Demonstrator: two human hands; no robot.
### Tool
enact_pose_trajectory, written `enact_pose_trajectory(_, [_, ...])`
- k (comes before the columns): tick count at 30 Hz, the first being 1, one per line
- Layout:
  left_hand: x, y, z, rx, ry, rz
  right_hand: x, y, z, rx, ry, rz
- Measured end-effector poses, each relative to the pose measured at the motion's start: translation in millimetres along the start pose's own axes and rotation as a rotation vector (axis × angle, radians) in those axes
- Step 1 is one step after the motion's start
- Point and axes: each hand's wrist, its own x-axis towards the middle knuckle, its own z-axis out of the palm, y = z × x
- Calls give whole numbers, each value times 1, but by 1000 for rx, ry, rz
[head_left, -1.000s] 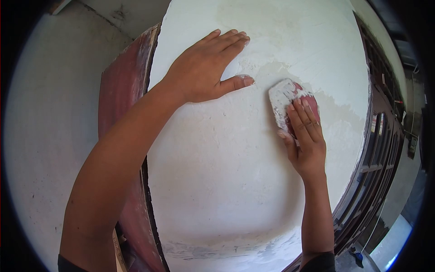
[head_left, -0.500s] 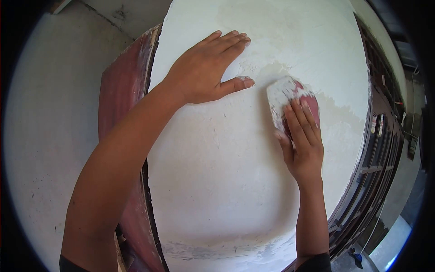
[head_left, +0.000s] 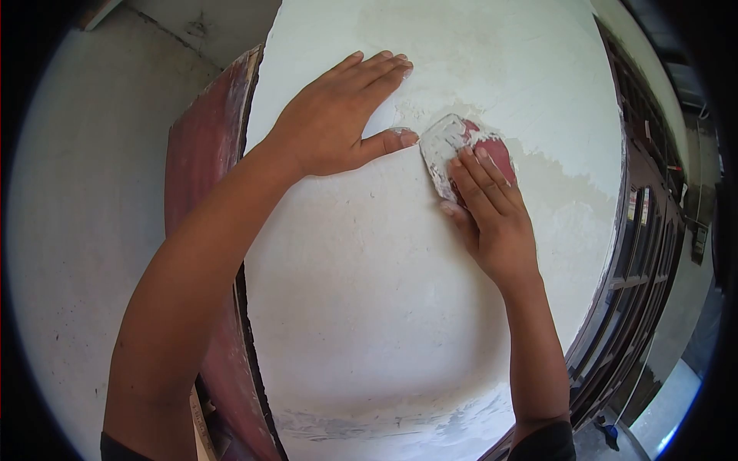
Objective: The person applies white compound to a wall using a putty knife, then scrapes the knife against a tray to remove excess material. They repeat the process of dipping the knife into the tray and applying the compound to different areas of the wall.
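Observation:
A large white plastered surface (head_left: 369, 292) fills the middle of the view, with darker patches near its top and right. My left hand (head_left: 330, 119) lies flat on its upper left part, fingers spread and holding nothing, with pale powder on the fingertips. To the right of its thumb, my right hand (head_left: 492, 207) presses a red pad (head_left: 496, 157) caked with white material against the surface. The fingers lie over the pad's lower part, hiding some of it, and the thumb is at its lower left edge.
A dark red panel (head_left: 204, 146) with a rough edge stands along the left side of the white surface, before a grey wall (head_left: 92, 200). On the right are dark brown frames with glass panes (head_left: 638, 230). A small dark blue object (head_left: 610, 435) lies low at the right.
My right hand and the red pad have moved left and slightly up, closer to my left thumb. My left hand stays flat; the whole view has shifted a little.

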Motion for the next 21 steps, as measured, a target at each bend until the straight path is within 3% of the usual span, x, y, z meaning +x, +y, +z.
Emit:
enact_pose_trajectory(5, [-1, 1, 2, 15, -3, -19, -43, 17, -7, -25, 31, 35])
enact_pose_trajectory(9, [-1, 0, 1, 5, -3, -16, -15, 10, -9, -23, 72, -19])
enact_pose_trajectory(15, [0, 0, 1, -7, -2, -6, -32, 8, -5, 12, -53, -46])
enact_pose_trajectory(21, [-1, 1, 0, 8, -16, -13, -37, 26, -17, -36, 71, 59])
